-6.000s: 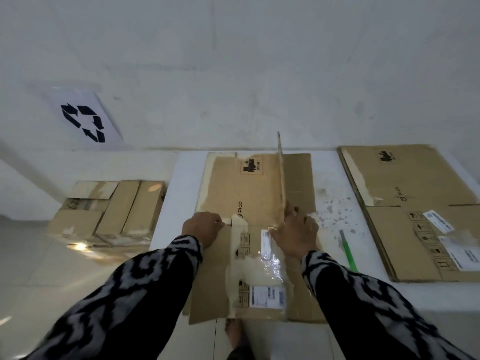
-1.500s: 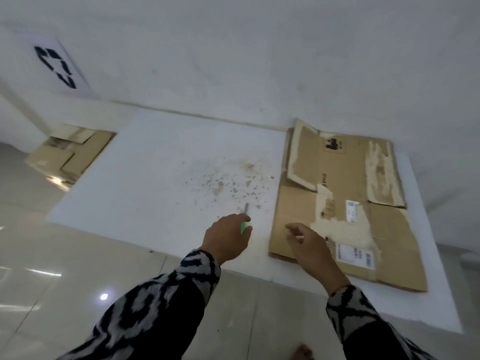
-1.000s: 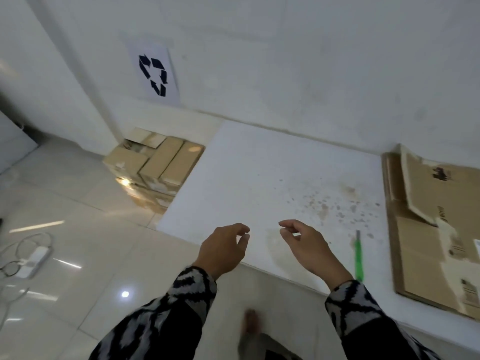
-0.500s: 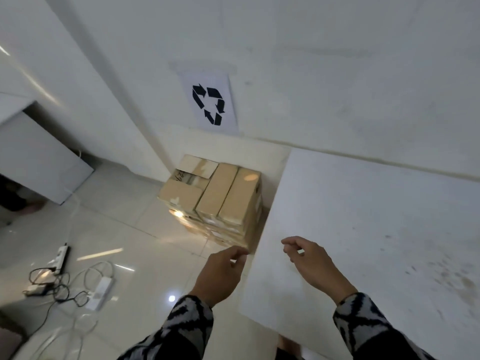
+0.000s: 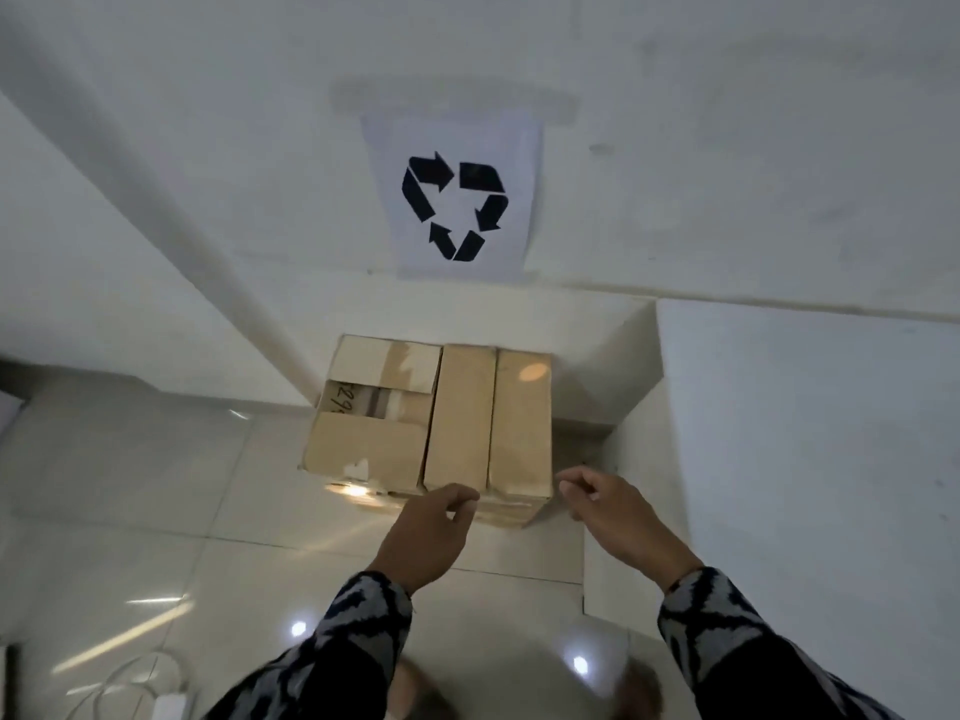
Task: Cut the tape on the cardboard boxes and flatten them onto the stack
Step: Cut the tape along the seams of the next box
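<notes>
Several brown cardboard boxes (image 5: 462, 418) stand packed together on the floor against the wall. The left box (image 5: 371, 407) has tape and writing on top; two narrow boxes (image 5: 519, 423) sit to its right. My left hand (image 5: 431, 532) reaches toward the near edge of the middle box, fingers loosely curled, holding nothing. Just right of the boxes' near corner hovers my right hand (image 5: 608, 517), fingers loosely curled and empty. The flattened stack and the cutter are out of view.
A white low platform (image 5: 810, 459) fills the right side, its edge next to the boxes. A recycling sign (image 5: 454, 200) hangs on the wall above them. The tiled floor (image 5: 156, 485) spreads left; a white cable and device (image 5: 150, 693) lie at the bottom left.
The view has swung left from the flattened stack to the floor boxes. The green cutter was left on the platform. Both empty hands have come close to the boxes' near edge.
</notes>
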Demonstrator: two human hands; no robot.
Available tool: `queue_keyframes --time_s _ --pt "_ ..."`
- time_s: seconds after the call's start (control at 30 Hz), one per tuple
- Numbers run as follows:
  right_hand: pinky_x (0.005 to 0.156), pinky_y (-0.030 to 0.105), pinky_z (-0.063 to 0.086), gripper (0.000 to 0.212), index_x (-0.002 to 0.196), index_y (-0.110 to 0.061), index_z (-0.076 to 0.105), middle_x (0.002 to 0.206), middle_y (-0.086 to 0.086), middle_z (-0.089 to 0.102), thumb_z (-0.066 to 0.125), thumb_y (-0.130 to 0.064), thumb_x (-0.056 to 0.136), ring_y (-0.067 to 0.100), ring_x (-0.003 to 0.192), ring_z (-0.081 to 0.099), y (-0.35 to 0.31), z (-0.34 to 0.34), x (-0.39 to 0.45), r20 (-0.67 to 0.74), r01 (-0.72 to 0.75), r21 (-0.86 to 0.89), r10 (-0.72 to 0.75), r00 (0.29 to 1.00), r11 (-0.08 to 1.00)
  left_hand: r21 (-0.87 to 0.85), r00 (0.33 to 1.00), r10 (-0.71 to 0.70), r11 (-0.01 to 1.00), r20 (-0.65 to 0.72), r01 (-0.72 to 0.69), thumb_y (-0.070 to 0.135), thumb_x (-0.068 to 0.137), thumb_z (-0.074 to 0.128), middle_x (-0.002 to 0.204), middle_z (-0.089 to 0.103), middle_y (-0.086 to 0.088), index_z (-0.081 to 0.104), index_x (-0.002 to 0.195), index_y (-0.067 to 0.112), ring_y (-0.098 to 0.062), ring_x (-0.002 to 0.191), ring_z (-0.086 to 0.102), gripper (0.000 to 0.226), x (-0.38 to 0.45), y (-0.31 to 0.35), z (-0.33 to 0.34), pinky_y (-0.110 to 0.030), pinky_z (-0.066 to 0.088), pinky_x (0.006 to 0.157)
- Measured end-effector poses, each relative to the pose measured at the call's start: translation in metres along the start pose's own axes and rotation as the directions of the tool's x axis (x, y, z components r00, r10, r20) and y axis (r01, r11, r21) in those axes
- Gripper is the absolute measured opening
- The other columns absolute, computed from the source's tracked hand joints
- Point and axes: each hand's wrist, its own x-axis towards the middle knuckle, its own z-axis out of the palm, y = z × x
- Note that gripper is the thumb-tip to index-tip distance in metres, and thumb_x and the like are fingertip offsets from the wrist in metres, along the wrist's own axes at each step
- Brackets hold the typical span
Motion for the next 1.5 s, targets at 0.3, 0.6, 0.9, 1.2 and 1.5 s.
queue_keyframes --time_s 0.3,0.6,0.9,1.2,1.5 --pt "0.085 0.025 0.046 0.018 0.112 -0.029 0.062 0.114 -0.006 0.063 0.050 -0.035 0.101 0.015 0.103 0.062 0.028 0.080 0.124 0.044 -0.226 -0.025 0.227 0.973 0.974 0.132 0.968 -0.193 0.976 0.160 0.172 0.035 0.101 0.047 0.149 0.041 -0.008 0.037 0.147 0.013 -0.025 0.136 0.040 0.051 0.133 -0.092 0.006 -0.031 0.031 0.110" --pt "0.078 0.038 0.053 0.032 0.104 -0.017 0.058 0.102 -0.001 0.059 0.062 -0.045 0.089 0.019 0.089 0.059 0.085 0.128 0.219 -0.242 -0.323 -0.068 0.298 0.923 0.944 0.222 0.945 -0.308 0.919 -0.111 0.326 0.033 0.095 0.051 0.139 0.028 -0.013 0.025 0.142 0.006 -0.033 0.124 0.036 0.061 0.191 -0.129 0.063 -0.042 0.042 0.098" --pt "0.097 0.047 0.047 0.116 0.144 -0.011 0.031 0.142 0.011 0.035 0.086 -0.064 0.056 0.033 0.127 0.042 0.127 0.122 0.238 -0.321 -0.474 0.207 0.517 0.794 0.856 0.147 0.943 -0.269 0.943 -0.195 0.299 0.032 0.092 0.055 0.138 0.031 -0.012 0.030 0.140 0.007 -0.031 0.121 0.036 0.060 0.199 -0.128 0.084 -0.042 0.037 0.104" --pt "0.101 0.043 0.049 0.087 0.139 -0.029 0.048 0.122 -0.004 0.061 0.076 -0.069 0.066 0.023 0.113 0.058 0.151 0.105 0.223 -0.190 -0.418 0.409 0.524 0.830 0.811 -0.199 0.934 -0.357 0.914 0.026 0.354 0.035 0.094 0.061 0.133 0.053 -0.008 0.026 0.149 0.014 -0.032 0.118 0.053 0.068 0.228 -0.110 0.077 -0.039 0.048 0.096" --pt "0.095 0.034 0.051 0.072 0.131 -0.025 0.060 0.116 -0.006 0.067 0.076 -0.062 0.071 0.016 0.105 0.062 0.068 0.069 0.108 -0.348 -0.196 0.508 0.408 0.844 0.839 -0.321 0.997 -0.079 0.944 -0.006 0.073 0.031 0.094 0.064 0.125 0.062 0.008 0.048 0.138 0.029 -0.007 0.105 0.060 0.047 0.126 -0.061 0.015 -0.020 0.047 0.086"
